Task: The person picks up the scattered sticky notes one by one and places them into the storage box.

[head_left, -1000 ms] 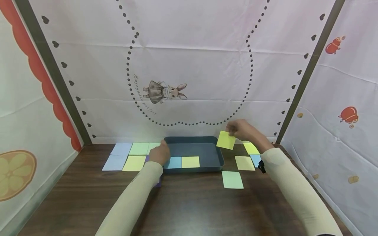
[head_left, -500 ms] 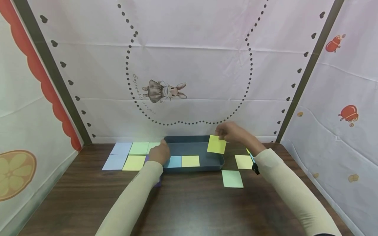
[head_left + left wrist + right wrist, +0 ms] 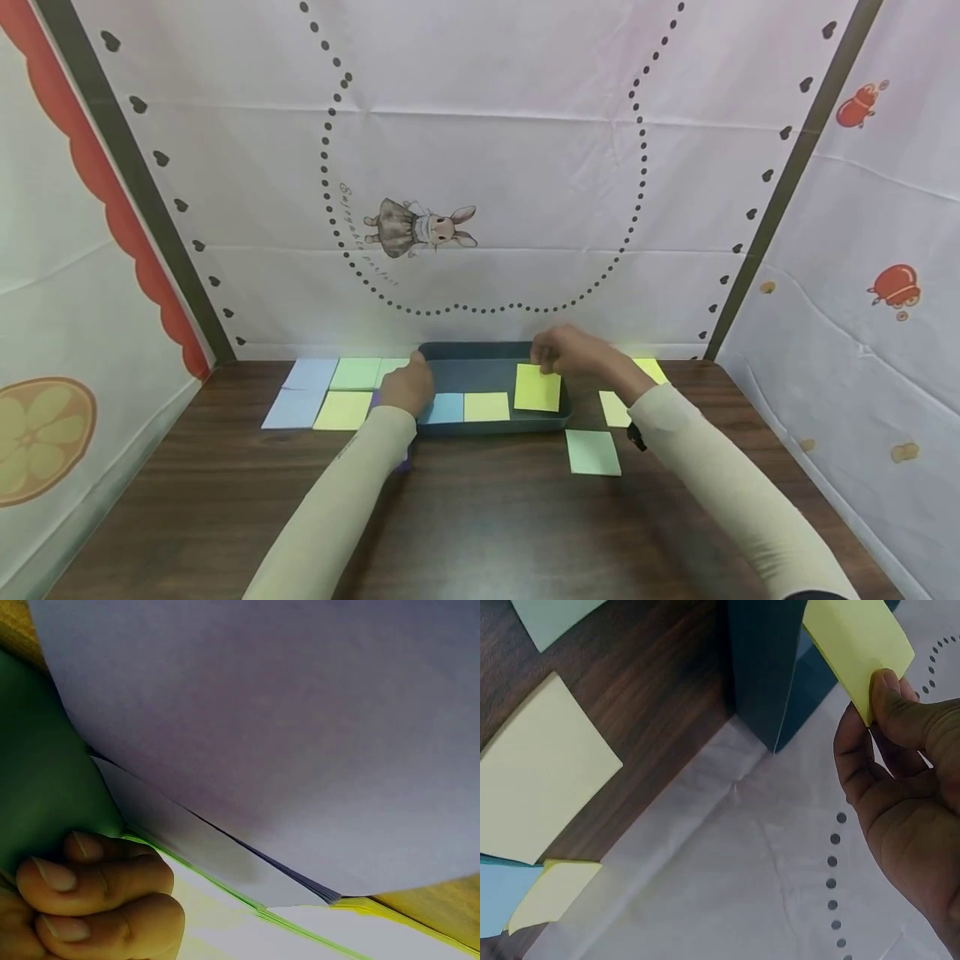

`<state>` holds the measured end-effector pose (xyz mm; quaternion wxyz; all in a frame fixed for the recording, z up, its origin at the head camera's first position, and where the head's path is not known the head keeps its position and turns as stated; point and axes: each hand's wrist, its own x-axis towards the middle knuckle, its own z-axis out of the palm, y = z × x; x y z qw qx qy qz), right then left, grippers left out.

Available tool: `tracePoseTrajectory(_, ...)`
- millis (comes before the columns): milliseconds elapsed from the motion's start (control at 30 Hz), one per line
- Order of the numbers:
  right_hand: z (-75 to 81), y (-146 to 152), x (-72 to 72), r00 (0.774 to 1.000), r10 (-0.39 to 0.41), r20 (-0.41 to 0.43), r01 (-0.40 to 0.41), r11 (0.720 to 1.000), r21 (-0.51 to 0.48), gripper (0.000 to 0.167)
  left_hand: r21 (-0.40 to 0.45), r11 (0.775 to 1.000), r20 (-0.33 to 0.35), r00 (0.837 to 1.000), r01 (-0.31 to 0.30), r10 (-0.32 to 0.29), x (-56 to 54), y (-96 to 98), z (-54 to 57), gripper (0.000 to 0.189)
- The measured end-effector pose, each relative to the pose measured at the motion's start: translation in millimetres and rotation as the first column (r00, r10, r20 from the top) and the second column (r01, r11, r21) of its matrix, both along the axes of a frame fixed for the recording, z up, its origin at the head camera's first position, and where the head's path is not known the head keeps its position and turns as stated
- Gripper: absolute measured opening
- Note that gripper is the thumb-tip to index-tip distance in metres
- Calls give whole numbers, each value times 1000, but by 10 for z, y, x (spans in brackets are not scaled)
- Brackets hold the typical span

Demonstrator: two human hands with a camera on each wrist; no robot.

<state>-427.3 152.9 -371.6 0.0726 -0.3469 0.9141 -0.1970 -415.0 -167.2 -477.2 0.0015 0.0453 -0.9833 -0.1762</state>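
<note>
A dark blue-grey tray (image 3: 480,377) stands against the back wall. My left hand (image 3: 408,387) holds its left side; in the left wrist view curled fingers (image 3: 105,881) lie against the tray's dark wall (image 3: 45,772). Between thumb and fingers, my right hand (image 3: 577,357) pinches a bright yellow sticky note pad (image 3: 537,390) by its upper edge, over the tray's right part. The right wrist view shows the thumb on the pad's face. Inside the tray, a blue pad (image 3: 447,407) and a pale yellow pad (image 3: 487,406) lie side by side along the front.
Left of the tray lie light blue pads (image 3: 292,408), green pads (image 3: 354,374), a yellow pad (image 3: 342,411) and purple ones partly behind the left arm. To its right are a green pad (image 3: 593,452), a pale yellow pad (image 3: 613,408) and a yellow pad (image 3: 651,369).
My right hand has carried the bright yellow pad leftward and down, from beside the tray's right rim to over its right part. The left hand has stayed at the tray.
</note>
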Motion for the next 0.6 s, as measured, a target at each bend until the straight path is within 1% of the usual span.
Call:
tracePoseTrajectory(67, -29, -17, -5, 1000, 20, 15, -20, 1000, -2, 21, -11, 1000, -13, 1000, 3, -4, 36, 2, 17, 39)
tracePoseTrajectory(100, -41, -27, 0, 999, 21, 31, -21, 1000, -3, 21, -10, 1000, -1, 1000, 4, -4, 88, 20, 81, 38)
tracePoseTrajectory(133, -51, -34, 2, 999, 23, 36, -23, 1000, 2, 21, -12, 1000, 9, 1000, 6, -5, 115, 33, 122, 37)
tracePoseTrajectory(167, -61, -41, 6, 999, 25, 42, -25, 1000, 10, 21, -13, 1000, 1, 1000, 6, -6, 146, 43, 145, 36)
tracePoseTrajectory(233, -86, -55, 15, 999, 21, 47, -23, 999, 33, 20, -16, 1000, 2, 1000, 0, 0, 300, 107, 312, 33)
tracePoseTrajectory(300, -106, -74, 18, 999, 24, 41, -27, 997, 66, 19, -9, 1000, 8, 1000, -5, 5, 258, 99, 284, 32)
tracePoseTrajectory(333, -124, -79, 8, 999, 30, 36, -32, 996, 79, 18, -11, 1000, -1, 1000, -5, 5, 204, 78, 215, 32)
tracePoseTrajectory(367, -137, -85, 4, 999, 30, 39, -33, 996, 88, 18, -8, 1000, 2, 1000, -7, 7, 181, 73, 199, 32)
tracePoseTrajectory(400, -153, -92, -2, 999, 29, 39, -32, 995, 96, 18, -16, 1000, -16, 1000, -4, 4, 126, 46, 122, 32)
tracePoseTrajectory(433, -168, -100, -9, 999, 27, 45, -31, 994, 100, 18, -14, 1000, -16, 1000, -6, 6, 107, 41, 107, 32)
tracePoseTrajectory(533, -211, -128, -18, 997, 4, 73, -12, 993, 114, 18, -13, 1000, -9, 1000, -13, 13, 115, 47, 117, 33)
tracePoseTrajectory(567, -223, -139, -17, 997, -4, 79, -6, 992, 123, 18, -8, 1000, 4, 1000, -17, 17, 157, 66, 181, 33)
tracePoseTrajectory(600, -237, -148, -18, 996, -11, 85, 0, 992, 129, 18, -9, 1000, 4, 1000, -17, 17, 175, 73, 197, 33)
